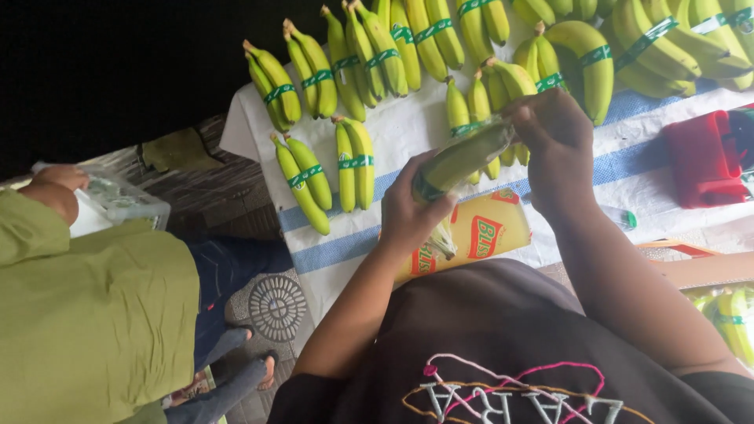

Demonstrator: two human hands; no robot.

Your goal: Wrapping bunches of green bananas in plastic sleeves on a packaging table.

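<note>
My left hand (408, 212) grips the lower end of a green banana pair (463, 157) that sits inside a clear plastic bag. My right hand (554, 133) pinches the upper end of the same bag, near its opening. Both hands hold it a little above a white cloth with blue stripes (628, 169). Under the hands lies a stack of yellow printed bags (487, 232). Many banded pairs of green bananas (353, 161) lie in rows on the cloth beyond my hands.
A red plastic holder (699, 157) stands at the right edge. More bananas in a crate (730, 318) show at lower right. A person in a green top (86, 314) stands to the left, holding a clear plastic box (122, 200). A round floor drain (276, 306) lies below.
</note>
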